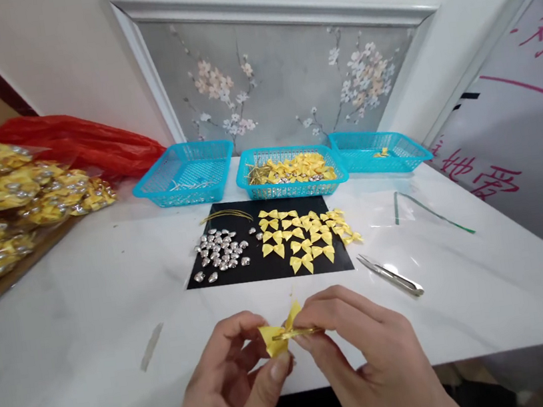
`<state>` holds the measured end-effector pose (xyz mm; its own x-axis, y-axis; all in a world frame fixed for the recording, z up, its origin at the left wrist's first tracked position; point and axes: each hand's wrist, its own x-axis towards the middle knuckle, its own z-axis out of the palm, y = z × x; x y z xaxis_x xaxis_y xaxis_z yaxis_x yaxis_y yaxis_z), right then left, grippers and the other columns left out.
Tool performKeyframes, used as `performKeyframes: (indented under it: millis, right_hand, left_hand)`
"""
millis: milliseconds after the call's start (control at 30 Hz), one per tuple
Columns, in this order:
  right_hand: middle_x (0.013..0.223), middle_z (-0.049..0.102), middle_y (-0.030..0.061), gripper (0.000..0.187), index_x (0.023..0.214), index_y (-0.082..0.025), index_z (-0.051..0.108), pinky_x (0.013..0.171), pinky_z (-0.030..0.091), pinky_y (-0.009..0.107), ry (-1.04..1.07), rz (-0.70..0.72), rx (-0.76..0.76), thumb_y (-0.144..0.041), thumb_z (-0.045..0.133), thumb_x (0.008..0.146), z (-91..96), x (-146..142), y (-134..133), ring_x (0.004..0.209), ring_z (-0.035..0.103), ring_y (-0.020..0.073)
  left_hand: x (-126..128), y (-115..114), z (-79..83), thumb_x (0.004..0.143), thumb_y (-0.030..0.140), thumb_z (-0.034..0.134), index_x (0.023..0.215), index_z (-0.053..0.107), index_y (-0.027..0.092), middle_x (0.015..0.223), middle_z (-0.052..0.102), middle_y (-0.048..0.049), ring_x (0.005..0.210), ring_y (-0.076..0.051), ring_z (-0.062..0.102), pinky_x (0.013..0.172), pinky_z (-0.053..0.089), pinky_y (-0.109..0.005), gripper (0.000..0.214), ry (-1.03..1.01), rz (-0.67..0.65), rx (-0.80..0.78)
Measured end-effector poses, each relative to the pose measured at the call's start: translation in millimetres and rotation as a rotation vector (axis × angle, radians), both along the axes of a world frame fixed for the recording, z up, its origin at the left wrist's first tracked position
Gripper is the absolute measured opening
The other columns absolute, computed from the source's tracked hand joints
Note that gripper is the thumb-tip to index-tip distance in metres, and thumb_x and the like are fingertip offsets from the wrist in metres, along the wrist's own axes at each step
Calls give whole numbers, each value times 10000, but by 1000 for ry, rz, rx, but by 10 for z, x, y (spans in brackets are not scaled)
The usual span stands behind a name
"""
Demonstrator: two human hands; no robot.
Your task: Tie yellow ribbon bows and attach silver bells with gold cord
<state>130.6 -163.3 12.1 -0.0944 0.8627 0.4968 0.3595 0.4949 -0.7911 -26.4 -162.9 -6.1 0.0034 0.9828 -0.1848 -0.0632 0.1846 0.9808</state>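
Note:
Close to the table's front edge, my left hand [240,376] pinches a yellow ribbon bow [273,342] between thumb and fingers. My right hand [368,351] is closed on a thin gold tie [290,334], which runs across the middle of the bow. Its fingertips also touch the bow's far loop. Whether anything else sits behind the bow is hidden by my fingers. Beyond my hands lies a black mat [261,274], with silver heart-shaped beads [221,249] on its left, yellow bows [300,246] on its right and loose gold ties [227,215] at its back edge.
Tweezers [391,275] lie right of the mat, near a green strip [433,204]. Blue baskets stand behind: left [184,194], middle [295,191] with bows and ties, right [397,162]. Bagged bows [12,193] and a red plastic bag [91,144] fill the left.

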Motion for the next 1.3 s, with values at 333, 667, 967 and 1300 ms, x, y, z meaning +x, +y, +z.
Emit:
performKeyframes:
  millis: [333,667,967,1300]
  right_hand:
    - [880,622,-36,260,955,-262,591,662,501,176,-129,-27,-121,-78,648,781,21,107,-29,740,606,94]
    - [850,614,29,275,939,-249,686,623,498,227,-146,58,-29,-66,490,877,-12,59,4,750,600,134]
    - [887,603,10,333,916,-223,644,655,467,200,-326,324,-102,30,435,852,114,166,69,805,566,119]
    - [909,597,-3,179,928,-216,604,724,468,203,-273,246,-172,-56,570,856,40,126,114,809,582,108]
  left_hand:
    - [-25,83,29,805,309,651,824,681,262,743,700,25,694,-140,649,632,529,-151,59,170,-101,185]
    - [-72,114,55,820,342,633,785,648,250,704,656,14,666,-157,620,587,494,-189,100,236,-237,158]
    - [-148,221,17,813,314,672,823,582,209,724,525,30,659,-111,492,634,424,-205,139,-264,-514,-178]
    - [-101,226,83,877,382,576,925,525,249,803,561,20,775,-155,508,694,418,-249,150,-10,-478,-18]
